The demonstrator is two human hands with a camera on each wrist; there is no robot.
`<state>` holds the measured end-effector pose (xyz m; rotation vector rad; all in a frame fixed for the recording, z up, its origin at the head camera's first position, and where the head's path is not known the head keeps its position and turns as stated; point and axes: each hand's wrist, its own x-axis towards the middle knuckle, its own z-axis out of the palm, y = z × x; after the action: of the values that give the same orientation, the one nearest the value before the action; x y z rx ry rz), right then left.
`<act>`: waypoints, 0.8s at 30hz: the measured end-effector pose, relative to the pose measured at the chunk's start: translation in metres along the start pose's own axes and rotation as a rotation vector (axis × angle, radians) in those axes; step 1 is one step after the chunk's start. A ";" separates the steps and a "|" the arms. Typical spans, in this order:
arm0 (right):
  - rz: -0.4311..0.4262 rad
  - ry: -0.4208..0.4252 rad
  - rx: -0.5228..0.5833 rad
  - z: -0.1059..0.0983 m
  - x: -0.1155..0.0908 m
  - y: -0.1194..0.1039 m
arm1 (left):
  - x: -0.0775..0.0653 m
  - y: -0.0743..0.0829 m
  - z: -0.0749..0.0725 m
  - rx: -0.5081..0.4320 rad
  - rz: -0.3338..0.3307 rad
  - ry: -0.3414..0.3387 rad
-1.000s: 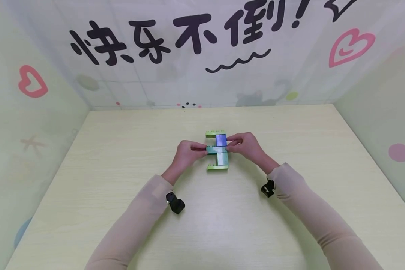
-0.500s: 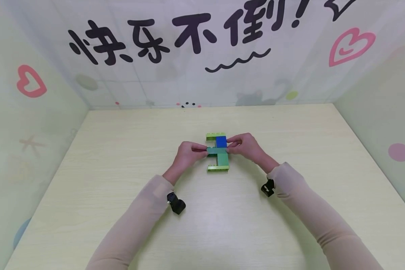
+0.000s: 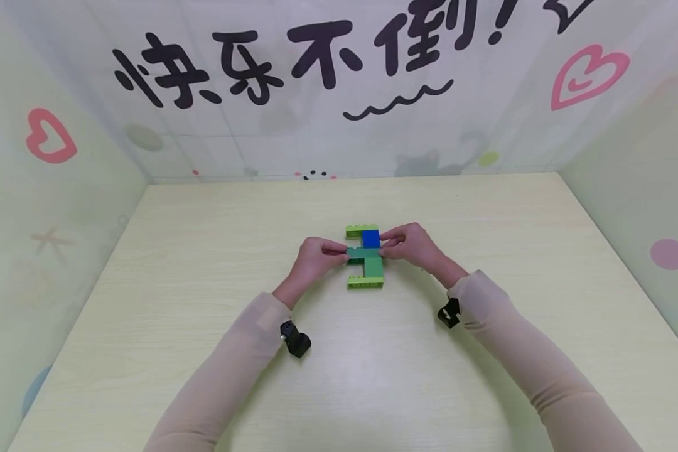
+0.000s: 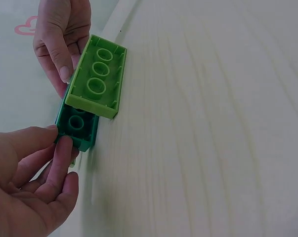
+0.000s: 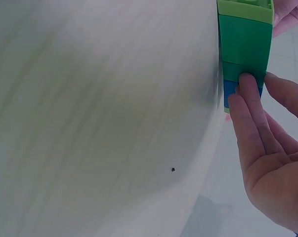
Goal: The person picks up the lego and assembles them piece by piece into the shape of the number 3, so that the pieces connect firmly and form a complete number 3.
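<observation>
A joined block of toy building bricks is held between both hands, close over the table in the head view. It has a lime brick (image 3: 365,283) at the near end, another lime brick (image 3: 361,231) at the far end, and a blue brick (image 3: 370,239) and green bricks (image 3: 373,267) between them. My left hand (image 3: 315,258) pinches the left end of the middle dark green brick (image 4: 75,121). At the right side, my right hand (image 3: 412,245) grips the block, its fingers against the green and blue bricks in the right wrist view. The near lime brick (image 4: 96,76) shows its hollow underside.
The pale wooden table (image 3: 339,376) spreads around the hands. A printed wall (image 3: 294,125) stands behind it, with side walls at left and right. Both wrists wear small black cameras (image 3: 296,339).
The brick block has tipped slightly and shifted a little toward me. Its top faces have lost their glare, and more of the lime bricks' hollow sides shows. Both hands keep their hold.
</observation>
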<state>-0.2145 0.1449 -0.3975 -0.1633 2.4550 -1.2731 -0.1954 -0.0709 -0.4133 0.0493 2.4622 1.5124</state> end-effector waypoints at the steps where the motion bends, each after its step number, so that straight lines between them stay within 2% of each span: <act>1: 0.000 -0.002 0.001 0.000 0.000 0.000 | 0.000 0.000 0.000 0.001 0.000 -0.002; 16: -0.017 -0.001 0.026 -0.001 -0.001 0.008 | -0.001 0.000 0.003 -0.004 0.002 -0.030; 24: -0.019 -0.005 0.075 0.000 -0.002 0.011 | -0.001 -0.004 0.001 -0.059 0.015 -0.047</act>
<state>-0.2119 0.1516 -0.4065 -0.1707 2.4030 -1.3688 -0.1933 -0.0722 -0.4172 0.0913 2.3846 1.5702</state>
